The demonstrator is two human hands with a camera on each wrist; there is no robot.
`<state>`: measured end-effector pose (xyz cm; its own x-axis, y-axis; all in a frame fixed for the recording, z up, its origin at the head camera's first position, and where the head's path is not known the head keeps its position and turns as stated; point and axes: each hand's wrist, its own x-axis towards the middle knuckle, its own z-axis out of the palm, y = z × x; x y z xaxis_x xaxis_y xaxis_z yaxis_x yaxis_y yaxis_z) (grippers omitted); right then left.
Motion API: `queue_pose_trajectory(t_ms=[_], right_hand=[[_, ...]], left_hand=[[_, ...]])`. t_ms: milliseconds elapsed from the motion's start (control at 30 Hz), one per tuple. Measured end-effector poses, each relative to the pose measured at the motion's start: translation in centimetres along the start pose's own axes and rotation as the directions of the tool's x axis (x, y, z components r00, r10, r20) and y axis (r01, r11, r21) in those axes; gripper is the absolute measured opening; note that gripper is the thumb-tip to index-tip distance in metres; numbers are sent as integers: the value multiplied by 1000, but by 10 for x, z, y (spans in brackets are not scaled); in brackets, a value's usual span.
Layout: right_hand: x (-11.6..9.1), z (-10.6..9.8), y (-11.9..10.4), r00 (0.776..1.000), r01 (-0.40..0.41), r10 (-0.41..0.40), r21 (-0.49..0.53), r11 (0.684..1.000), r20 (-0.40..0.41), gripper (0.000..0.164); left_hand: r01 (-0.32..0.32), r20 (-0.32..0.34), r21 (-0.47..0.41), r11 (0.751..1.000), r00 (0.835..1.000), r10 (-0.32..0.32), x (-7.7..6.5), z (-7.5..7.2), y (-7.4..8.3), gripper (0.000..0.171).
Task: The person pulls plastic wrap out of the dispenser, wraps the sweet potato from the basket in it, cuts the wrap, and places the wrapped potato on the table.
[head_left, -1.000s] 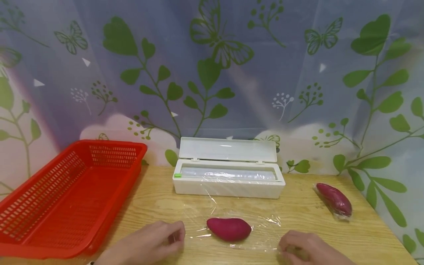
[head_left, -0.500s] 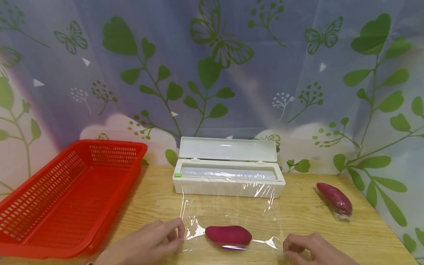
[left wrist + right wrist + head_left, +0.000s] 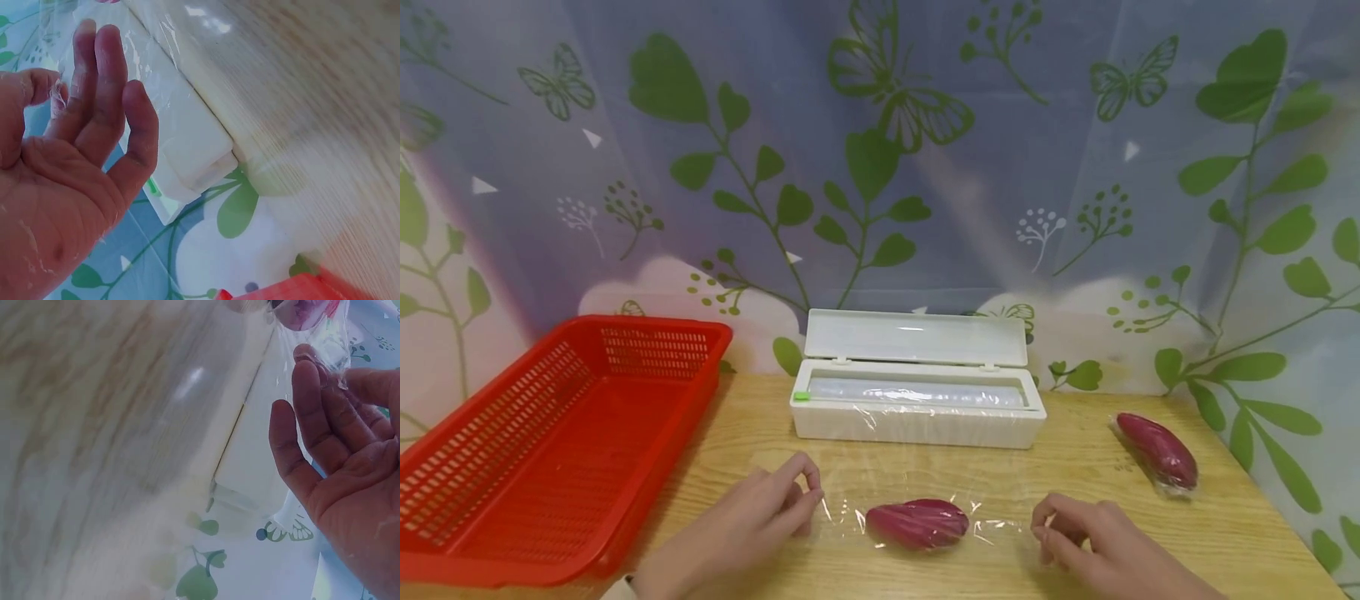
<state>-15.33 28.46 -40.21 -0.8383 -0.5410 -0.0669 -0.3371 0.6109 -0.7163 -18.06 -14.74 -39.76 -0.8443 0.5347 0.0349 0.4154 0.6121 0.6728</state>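
A purple sweet potato lies on the wooden table with clear cling film draped over it. My left hand pinches the film's left edge between thumb and forefinger, just left of the potato. In the left wrist view the left hand pinches crumpled film while its other fingers stay straight. My right hand pinches the film's right edge, right of the potato. The right wrist view shows the right hand holding film, with the potato beyond it.
A white film dispenser box stands open behind the potato, its lid raised. A red plastic basket sits at the left. A second sweet potato, wrapped in film, lies at the right near the table's edge. A leaf-patterned curtain hangs behind.
Both hands lifted the film's near edge from the table and carried it away from me over the potato. The film, flat beneath the potato before, now covers it.
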Motion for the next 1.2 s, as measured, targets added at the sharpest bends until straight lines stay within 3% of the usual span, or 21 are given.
queue_pose_trajectory(t_ms=[300,400,567,767,900,1067,1200], right_hand=[[14,1,0,974,99,-117,-99,990,-192,5],[20,2,1,952,126,-162,-150,981,-260,7],[30,4,1,915,96,-189,-263,960,-357,10],[41,2,4,940,-22,-74,-276,961,-332,5],[45,2,7,964,-87,8,-285,954,-266,4],[43,1,9,985,-68,21,-274,959,-172,6],[36,-3,9,984,-71,22,-272,960,-177,5]], left_hand=[[29,-117,66,997,993,-21,14,3,2,5],[49,-147,105,993,989,-34,17,4,1,5],[49,-175,173,984,984,-18,24,4,-1,6],[73,-167,272,960,986,-28,30,5,-5,6],[76,-112,300,951,993,-44,33,6,-8,7],[72,-32,309,948,997,-65,35,6,-12,10],[81,-31,267,960,997,-75,34,2,-13,9]])
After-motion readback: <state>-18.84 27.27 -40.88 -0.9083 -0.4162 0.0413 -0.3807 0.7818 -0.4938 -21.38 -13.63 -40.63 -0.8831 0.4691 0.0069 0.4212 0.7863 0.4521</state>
